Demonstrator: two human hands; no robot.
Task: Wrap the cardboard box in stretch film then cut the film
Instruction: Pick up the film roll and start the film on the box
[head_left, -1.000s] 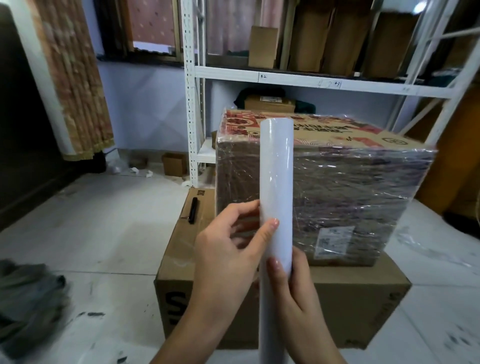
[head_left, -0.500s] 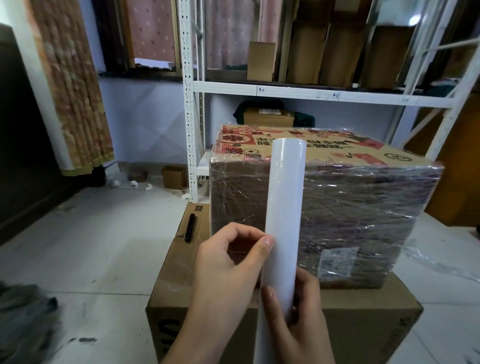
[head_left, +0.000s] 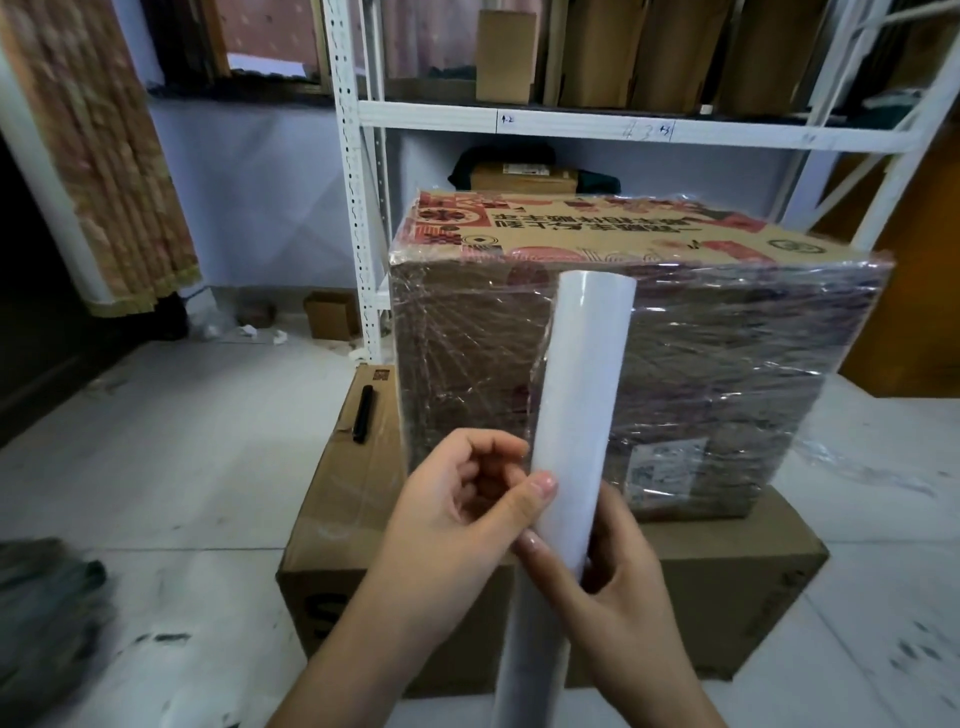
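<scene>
From the head camera I see the cardboard box (head_left: 623, 364) straight ahead, its near face and sides covered in wrinkled clear film, its printed red-and-tan top facing up. It sits on a larger plain brown carton (head_left: 363, 519) that rests on the pale floor (head_left: 156, 441). A black marker (head_left: 362, 414) lies on the top of that lower carton, just left of the wrapped box.

I hold the roll of film (head_left: 576, 415) nearly upright in front of the box's near face, its top end tilted a little to the right. A loose edge of film runs along the roll's left side, between roll and box.

My left hand (head_left: 457, 525) has its fingers curled, thumb tip pressed against the left side of the roll, the index finger bent close beside it; they seem to pinch the film edge there, though the film itself is too clear for me to be sure. My right hand (head_left: 618, 582) wraps around the roll from the right and behind, thumb laid across its front just below my left thumb.

Behind the box stands a white metal shelf (head_left: 571, 124) holding flat cardboard and small boxes. A patterned curtain (head_left: 104, 156) hangs at the left, and a loose strip of film (head_left: 852, 462) trails on the floor at the right.
</scene>
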